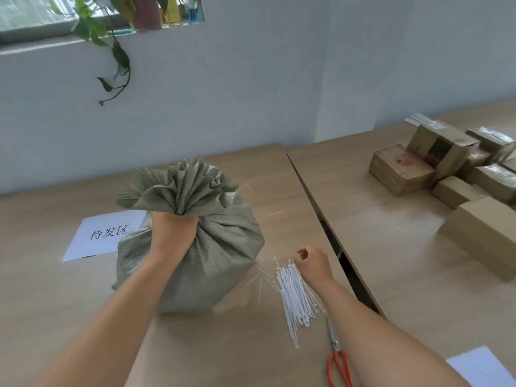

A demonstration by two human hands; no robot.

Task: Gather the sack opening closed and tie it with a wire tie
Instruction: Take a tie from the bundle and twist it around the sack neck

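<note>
A full grey-green woven sack (223, 261) stands upright on the wooden table (83, 303). Its opening is bunched into a neck, with the fabric fanning out above. My left hand (173, 230) is clenched around that neck. To the right of the sack lies a bundle of white wire ties (296, 297). My right hand (312, 265) hovers at the far end of the bundle with its fingers curled down onto the ties; whether it grips one I cannot tell.
Red-handled scissors (339, 361) lie beside my right forearm. A paper sheet with printed characters (103, 236) lies left of the sack. Cut tie ends are scattered near the sack. Cardboard boxes (402, 169) are stacked on the adjoining table at right, past a gap.
</note>
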